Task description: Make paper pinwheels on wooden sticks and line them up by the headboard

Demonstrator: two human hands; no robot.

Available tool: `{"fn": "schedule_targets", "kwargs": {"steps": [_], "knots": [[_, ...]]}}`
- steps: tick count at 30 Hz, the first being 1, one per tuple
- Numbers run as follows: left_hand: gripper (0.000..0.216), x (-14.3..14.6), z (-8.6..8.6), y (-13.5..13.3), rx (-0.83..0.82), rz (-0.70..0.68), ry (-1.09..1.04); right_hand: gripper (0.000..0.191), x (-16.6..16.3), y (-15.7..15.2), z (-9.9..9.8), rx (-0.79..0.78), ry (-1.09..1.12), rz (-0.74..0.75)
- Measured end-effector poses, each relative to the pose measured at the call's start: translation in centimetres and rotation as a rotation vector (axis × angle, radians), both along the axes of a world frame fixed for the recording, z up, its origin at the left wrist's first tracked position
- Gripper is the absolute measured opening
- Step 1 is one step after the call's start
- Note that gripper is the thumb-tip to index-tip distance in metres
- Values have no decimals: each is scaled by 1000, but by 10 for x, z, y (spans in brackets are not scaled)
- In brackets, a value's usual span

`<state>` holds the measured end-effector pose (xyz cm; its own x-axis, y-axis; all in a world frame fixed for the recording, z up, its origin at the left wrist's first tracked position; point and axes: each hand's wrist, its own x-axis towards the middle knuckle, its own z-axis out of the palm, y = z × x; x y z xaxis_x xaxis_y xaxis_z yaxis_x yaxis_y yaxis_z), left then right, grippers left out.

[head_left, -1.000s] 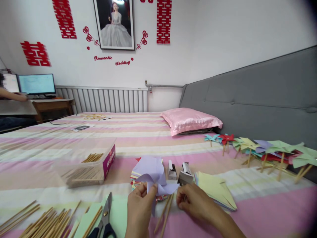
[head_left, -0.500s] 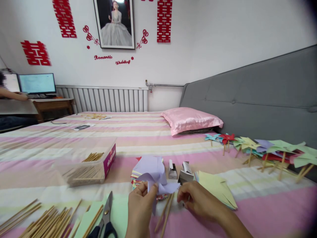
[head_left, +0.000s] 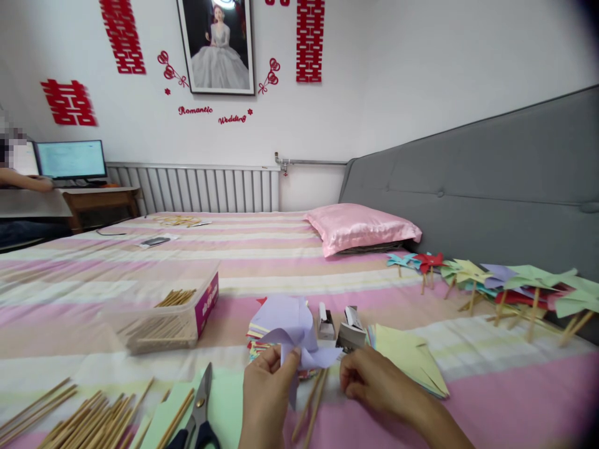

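A purple paper pinwheel [head_left: 309, 350] is pinched at its middle between the thumb and fingers of my left hand [head_left: 269, 386]. To its right, my right hand [head_left: 374, 380] has its fingers curled together just beside one blade tip; whatever they hold, if anything, is hidden. Two wooden sticks [head_left: 312, 405] lie on the bed between my hands. Behind the pinwheel is a stack of coloured paper [head_left: 281, 315], purple on top. Two small open boxes [head_left: 352, 330] stand just beyond my right hand, next to yellow paper sheets [head_left: 407, 355].
Scissors [head_left: 200, 405] lie on green paper [head_left: 227, 399] at front left, beside many loose sticks [head_left: 88, 421]. A clear plastic box [head_left: 163, 340] holds more sticks. Several finished pinwheels [head_left: 533, 277] rest along the headboard [head_left: 491, 181]. A pink pillow [head_left: 362, 227] lies farther back. A person sits at far left.
My right hand has shifted slightly right, and its fingers are curled more tightly. The left hand keeps its pinch on the pinwheel.
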<state>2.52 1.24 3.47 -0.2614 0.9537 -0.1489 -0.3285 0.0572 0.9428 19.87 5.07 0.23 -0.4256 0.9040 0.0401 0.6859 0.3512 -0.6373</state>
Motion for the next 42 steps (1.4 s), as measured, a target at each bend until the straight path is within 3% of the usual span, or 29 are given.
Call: {"fn": "schedule_targets", "kwargs": {"steps": [7, 11, 16, 21, 31, 42], "knots": [[13, 0, -1, 4, 9, 29, 12, 8, 2, 0, 28, 32, 446, -90], [14, 2, -10, 7, 53, 42, 54, 7, -8, -13, 44, -48, 667, -34], [15, 4, -14, 6, 169, 32, 149, 8, -26, -28, 52, 59, 582, 0], [14, 6, -6, 2, 164, -113, 89, 6, -31, -25, 48, 143, 507, -48], [12, 15, -3, -1, 157, -51, 15, 4, -29, -25, 47, 184, 419, -147], [12, 13, -4, 1, 147, -54, 30, 9, -28, -27, 49, 201, 327, -133]]}}
